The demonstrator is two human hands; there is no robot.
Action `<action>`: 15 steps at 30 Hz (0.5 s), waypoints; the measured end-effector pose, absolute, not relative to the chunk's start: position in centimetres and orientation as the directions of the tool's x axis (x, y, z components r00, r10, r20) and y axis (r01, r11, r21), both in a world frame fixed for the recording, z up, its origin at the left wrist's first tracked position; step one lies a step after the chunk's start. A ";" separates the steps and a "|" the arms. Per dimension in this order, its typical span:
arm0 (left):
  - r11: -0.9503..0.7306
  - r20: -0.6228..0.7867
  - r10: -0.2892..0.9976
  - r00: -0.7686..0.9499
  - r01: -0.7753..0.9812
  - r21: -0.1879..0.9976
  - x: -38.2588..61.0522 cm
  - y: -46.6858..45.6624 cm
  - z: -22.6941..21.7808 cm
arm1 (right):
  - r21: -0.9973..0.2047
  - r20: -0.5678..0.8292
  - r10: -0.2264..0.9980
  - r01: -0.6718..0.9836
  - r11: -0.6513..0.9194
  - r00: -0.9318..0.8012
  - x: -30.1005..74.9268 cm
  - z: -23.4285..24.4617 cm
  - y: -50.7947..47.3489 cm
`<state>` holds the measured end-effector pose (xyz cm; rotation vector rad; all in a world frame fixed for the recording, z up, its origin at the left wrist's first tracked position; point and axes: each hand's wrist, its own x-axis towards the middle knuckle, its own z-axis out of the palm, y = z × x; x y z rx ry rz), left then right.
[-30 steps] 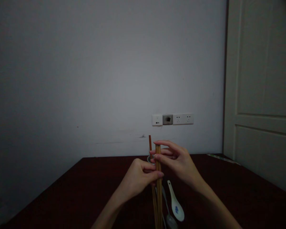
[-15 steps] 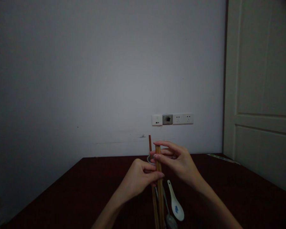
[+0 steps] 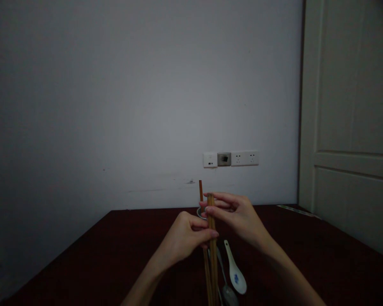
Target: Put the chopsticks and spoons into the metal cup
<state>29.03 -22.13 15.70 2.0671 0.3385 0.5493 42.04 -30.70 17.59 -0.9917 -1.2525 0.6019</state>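
While a metal spoon (image 3: 230, 296) and a white spoon (image 3: 238, 279) are seen toward the near edge of the surface (image 3: 115, 255), a bundle of chopsticks (image 3: 213, 263) is held just beside them, about midway between the side edges. It is pinched in the left hand's (image 3: 189, 236) thumb-and-finger grip; its top is clasped in the right hand's (image 3: 238, 212) narrow grip. Near the far edge, a pale-rimmed vessel (image 3: 198, 214) is partly hidden, a brown stick (image 3: 201, 191) seen beside its rim.

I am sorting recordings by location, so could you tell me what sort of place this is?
Probably a room in a home, perhaps used for meals: I see a dark red table, wall sockets behind it, and wooden chopsticks being held.
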 end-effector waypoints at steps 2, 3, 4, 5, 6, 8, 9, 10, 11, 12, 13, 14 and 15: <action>-0.512 0.242 0.447 0.861 0.025 0.859 29.1 -22.1 15.6 | -0.873 0.488 0.838 0.135 0.469 0.246 42.0 17.6 -30.7; -0.506 0.242 0.444 0.863 0.019 0.863 29.1 -22.1 15.6 | -0.874 0.487 0.839 0.134 0.468 0.245 42.0 17.6 -30.7; -0.502 0.243 0.438 0.866 0.012 0.865 29.1 -22.0 15.6 | -0.874 0.486 0.839 0.135 0.467 0.243 42.0 17.7 -30.8; -0.503 0.244 0.432 0.868 0.007 0.864 29.1 -22.0 15.6 | -0.874 0.486 0.841 0.136 0.466 0.240 42.0 17.7 -30.8; -0.506 0.244 0.428 0.870 0.007 0.863 29.1 -22.0 15.6 | -0.874 0.486 0.841 0.138 0.466 0.236 42.0 17.7 -30.8; -0.508 0.236 0.430 0.872 0.017 0.861 29.1 -22.0 15.6 | -0.874 0.486 0.844 0.149 0.463 0.228 42.0 17.7 -30.8; -0.505 0.229 0.434 0.872 0.025 0.863 29.1 -22.0 15.6 | -0.873 0.487 0.844 0.156 0.462 0.223 42.0 17.7 -30.8; -0.501 0.222 0.437 0.872 0.031 0.865 29.1 -22.0 15.6 | -0.872 0.488 0.845 0.161 0.463 0.219 42.0 17.7 -30.8; -0.497 0.217 0.440 0.871 0.034 0.867 29.1 -22.0 15.7 | -0.871 0.491 0.844 0.161 0.465 0.215 42.0 17.7 -30.8; -0.492 0.213 0.441 0.872 0.036 0.870 29.1 -22.0 15.7 | -0.869 0.494 0.844 0.159 0.469 0.211 42.0 17.7 -30.8; -0.485 0.209 0.442 0.872 0.036 0.874 29.1 -22.0 15.7 | -0.868 0.496 0.843 0.154 0.473 0.207 42.0 17.7 -30.8; -0.480 0.208 0.443 0.872 0.035 0.876 29.1 -22.0 15.6 | -0.867 0.497 0.843 0.150 0.475 0.206 42.1 17.7 -30.8; -0.476 0.208 0.442 0.873 0.032 0.879 29.1 -22.0 15.6 | -0.867 0.497 0.843 0.147 0.475 0.205 42.1 17.7 -30.8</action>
